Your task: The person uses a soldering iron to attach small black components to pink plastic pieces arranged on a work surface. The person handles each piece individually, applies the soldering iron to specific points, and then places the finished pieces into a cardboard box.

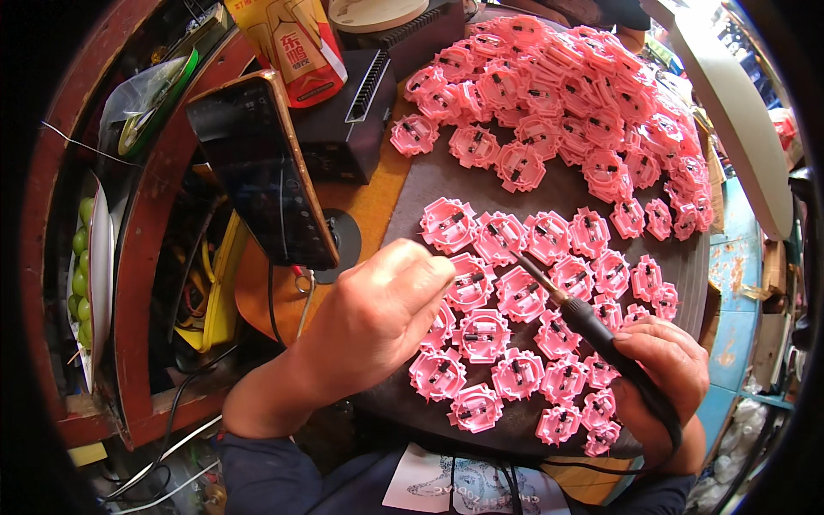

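Note:
A soldering iron (592, 330) with a dark handle lies in the grip of my right hand (668, 365). Its thin metal tip points up and left, at a pink plastic housing (501, 239) in the back row; whether it touches cannot be told. My left hand (382, 309) is closed, fingertips pinched together just left of the tip; what they hold, if anything, is hidden. Rows of similar housings with small black parts inside, such as the pink housing (481, 336) between my hands, lie spread on a dark board (549, 199).
A large heap of pink housings (558, 94) covers the board's far side. On the left, a phone (262, 172) stands upright on a round base beside a black box (339, 129) and a red-yellow pouch (287, 47). A pale curved panel (738, 120) hangs at the right.

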A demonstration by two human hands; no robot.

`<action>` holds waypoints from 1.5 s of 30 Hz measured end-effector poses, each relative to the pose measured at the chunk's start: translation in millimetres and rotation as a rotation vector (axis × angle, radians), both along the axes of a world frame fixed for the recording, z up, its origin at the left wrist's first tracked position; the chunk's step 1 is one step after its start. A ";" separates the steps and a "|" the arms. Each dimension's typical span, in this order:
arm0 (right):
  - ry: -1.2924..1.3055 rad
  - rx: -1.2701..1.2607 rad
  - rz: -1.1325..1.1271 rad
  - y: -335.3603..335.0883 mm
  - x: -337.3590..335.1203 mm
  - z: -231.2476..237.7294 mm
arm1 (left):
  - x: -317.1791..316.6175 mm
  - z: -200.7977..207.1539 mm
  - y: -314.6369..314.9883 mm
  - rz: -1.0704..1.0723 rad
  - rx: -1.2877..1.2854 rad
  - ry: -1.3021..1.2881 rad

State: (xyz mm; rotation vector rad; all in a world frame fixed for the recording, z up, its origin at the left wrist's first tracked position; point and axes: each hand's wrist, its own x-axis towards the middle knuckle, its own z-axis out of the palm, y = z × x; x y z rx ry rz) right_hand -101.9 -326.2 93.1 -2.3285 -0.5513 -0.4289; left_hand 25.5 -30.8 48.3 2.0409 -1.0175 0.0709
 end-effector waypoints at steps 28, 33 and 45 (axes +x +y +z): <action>-0.027 0.092 -0.190 -30.3 -16.0 -21.8 | 51.5 -12.0 -89.9 -0.255 0.001 -0.180; -0.026 0.095 -0.167 -30.0 -12.6 -22.5 | 52.0 -18.3 -94.0 -0.269 0.026 -0.222; -0.021 0.111 -0.163 -30.3 -9.6 -26.9 | 52.6 -21.6 -94.9 -0.273 0.038 -0.215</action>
